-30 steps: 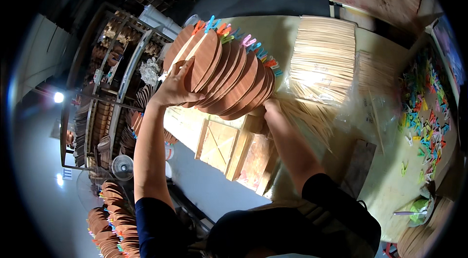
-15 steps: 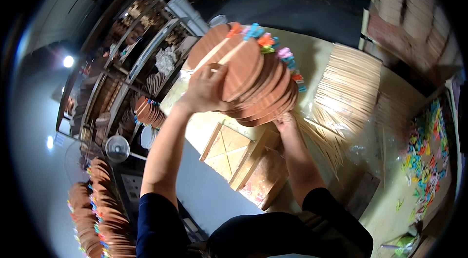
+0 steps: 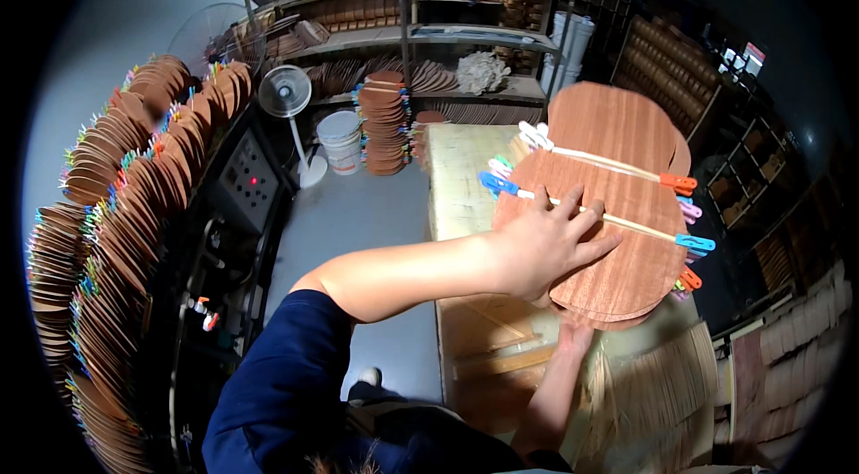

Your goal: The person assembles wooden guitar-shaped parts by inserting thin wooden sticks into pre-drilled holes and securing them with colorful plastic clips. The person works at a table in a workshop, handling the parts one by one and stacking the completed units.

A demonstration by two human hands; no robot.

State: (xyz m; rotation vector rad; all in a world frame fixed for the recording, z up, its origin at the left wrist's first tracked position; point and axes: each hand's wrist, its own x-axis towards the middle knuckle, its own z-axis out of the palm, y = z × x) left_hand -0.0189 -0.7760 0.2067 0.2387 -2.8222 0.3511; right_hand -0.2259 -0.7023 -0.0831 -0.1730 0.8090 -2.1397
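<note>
Between my two hands is a stack of thin, rounded brown wooden boards [image 3: 617, 273]. Pale thin sticks [image 3: 613, 167] lie across its top, with coloured clothespins [image 3: 695, 243] at their ends along both sides. My left hand [image 3: 548, 241] rests on the top board with its fingers spread. Its thumb appears to go round the near edge and is mostly hidden. Under that edge, my right hand [image 3: 574, 337] holds the stack from below; its fingers are hidden by the boards.
A pale worktable [image 3: 456, 165] carries wooden blocks [image 3: 488, 331] and a bundle of sticks [image 3: 658, 393]. Similar clipped stacks [image 3: 134, 232] stand at the left, by a control panel [image 3: 250, 179]. A white fan [image 3: 284, 92], a bucket [image 3: 340, 141] and loaded shelves [image 3: 403, 35] stand beyond.
My view has swung left, bringing the shelves and left-hand stacks into fuller sight. The held stack has turned, and my left hand now lies across its top face.
</note>
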